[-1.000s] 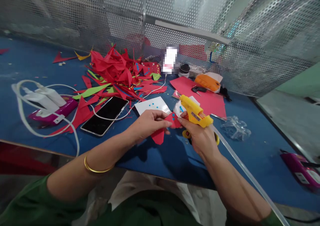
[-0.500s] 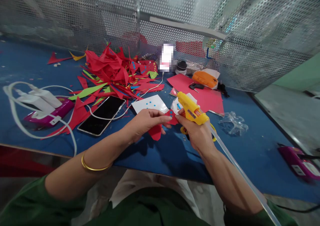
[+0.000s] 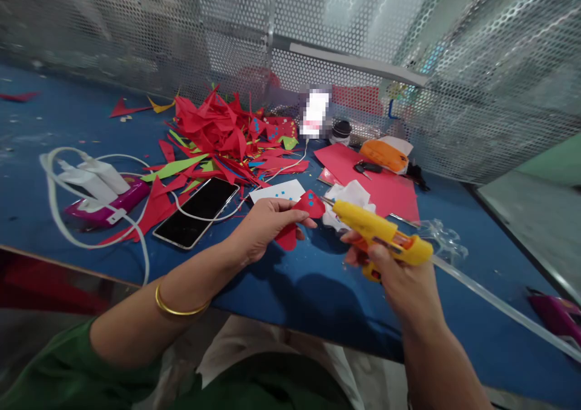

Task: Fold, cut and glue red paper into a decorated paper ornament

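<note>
Between the thumb and fingers of my left hand [image 3: 267, 227] is a red paper cutout [image 3: 311, 204] with small blue squares on its upper part. Its lower end sticks out beneath my fingers. My right hand [image 3: 399, 271] is wrapped round the handle of a yellow glue gun [image 3: 374, 225]. A long clear glue stick [image 3: 494, 298] runs out of the gun's back. The nozzle points left, close to the right edge of the cutout; whether it touches I cannot tell. Behind the cutout lies a white card [image 3: 272, 192] with blue squares, and crumpled white paper [image 3: 340, 199] sits behind the nozzle.
A heap of red and green paper scraps [image 3: 213, 125] spreads at the back left. A black-screened phone [image 3: 197, 213] and a purple power strip [image 3: 129, 201] with white chargers lie left. Red sheets [image 3: 390, 192] and an orange pouch [image 3: 385, 154] are back right, before a perforated metal panel [image 3: 227, 34].
My right hand has drawn back to the right, and the glue gun has swung so its nozzle faces the cutout. The fingers of my left hand still hold the cutout. The view has shifted slightly.
</note>
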{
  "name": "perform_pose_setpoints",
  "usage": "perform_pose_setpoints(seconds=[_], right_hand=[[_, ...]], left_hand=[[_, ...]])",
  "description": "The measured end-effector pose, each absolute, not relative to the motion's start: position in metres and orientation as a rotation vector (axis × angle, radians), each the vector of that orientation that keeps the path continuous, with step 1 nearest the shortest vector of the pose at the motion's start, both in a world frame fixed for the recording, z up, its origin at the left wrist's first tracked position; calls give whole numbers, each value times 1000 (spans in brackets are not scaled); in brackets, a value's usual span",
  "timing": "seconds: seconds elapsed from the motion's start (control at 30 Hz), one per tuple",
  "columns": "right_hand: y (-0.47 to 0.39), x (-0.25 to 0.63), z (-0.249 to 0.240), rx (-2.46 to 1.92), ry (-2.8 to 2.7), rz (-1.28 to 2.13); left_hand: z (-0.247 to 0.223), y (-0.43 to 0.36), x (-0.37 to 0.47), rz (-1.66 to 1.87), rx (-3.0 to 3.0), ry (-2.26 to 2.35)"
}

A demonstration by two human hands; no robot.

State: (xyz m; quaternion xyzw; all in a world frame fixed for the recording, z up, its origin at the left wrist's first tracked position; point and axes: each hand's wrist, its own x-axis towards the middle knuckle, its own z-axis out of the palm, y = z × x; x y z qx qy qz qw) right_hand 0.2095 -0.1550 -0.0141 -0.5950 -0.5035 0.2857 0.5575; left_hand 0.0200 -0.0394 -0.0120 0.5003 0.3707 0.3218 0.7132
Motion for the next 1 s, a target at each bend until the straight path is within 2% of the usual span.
perform_pose_setpoints(seconds=[0.3,1.0], right_hand=[[-158,207,-26,-1568,-1463,343],[-158,207,-31,-1642,-1546,223]], left_hand=[[-11,-39,20,737,1141,835],[-2,-44,19,741,1291,899]])
